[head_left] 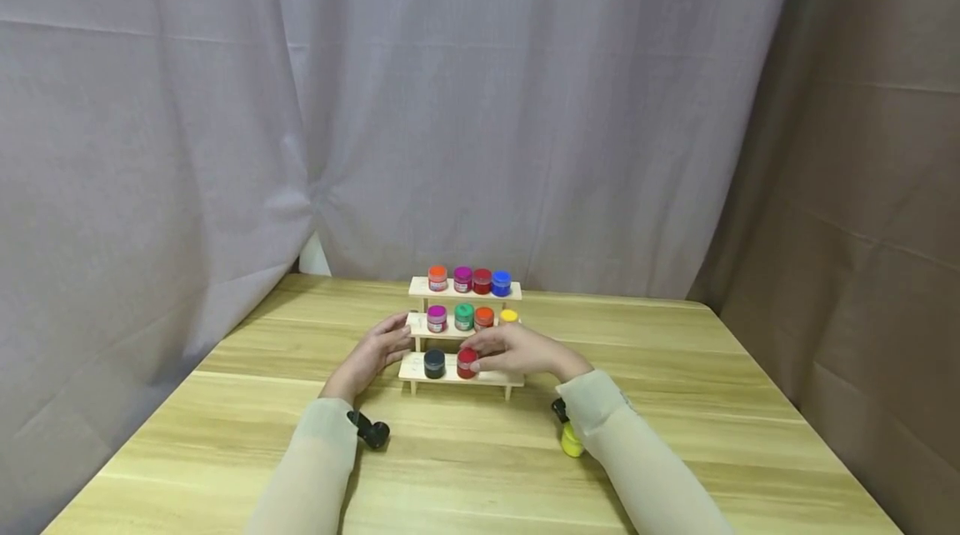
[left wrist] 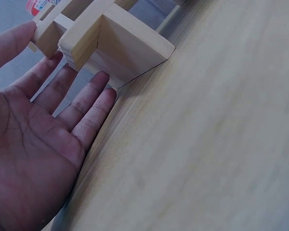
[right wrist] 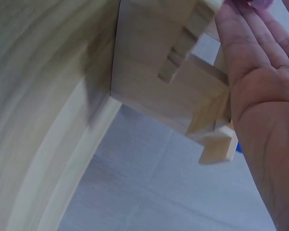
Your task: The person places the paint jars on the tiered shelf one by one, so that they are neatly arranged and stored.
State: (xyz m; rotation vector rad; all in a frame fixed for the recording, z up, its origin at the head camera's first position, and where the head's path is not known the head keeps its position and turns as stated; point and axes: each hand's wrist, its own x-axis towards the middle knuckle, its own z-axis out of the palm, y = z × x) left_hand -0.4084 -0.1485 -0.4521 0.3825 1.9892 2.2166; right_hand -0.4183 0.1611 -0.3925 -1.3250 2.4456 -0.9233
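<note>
A three-tier wooden rack [head_left: 491, 378] stands on the table with small paint jars on its steps. On the bottom step my right hand [head_left: 521, 350] pinches a red paint jar [head_left: 466, 365], to the right of a black paint jar [head_left: 434, 364]. In the right wrist view only a sliver of the held jar [right wrist: 261, 4] shows above the fingers. My left hand [head_left: 377, 354] is at the rack's left side. Its fingers are spread and nearly straight in the left wrist view, with fingertips against the wooden side [left wrist: 130, 43].
Orange, purple, red and blue jars [head_left: 501, 283] line the top step. Purple, green, orange and yellow jars [head_left: 509, 317] stand on the middle one. A yellow jar [head_left: 572, 442] sits on the table by my right sleeve. Behind the table hangs a grey curtain [head_left: 480, 118].
</note>
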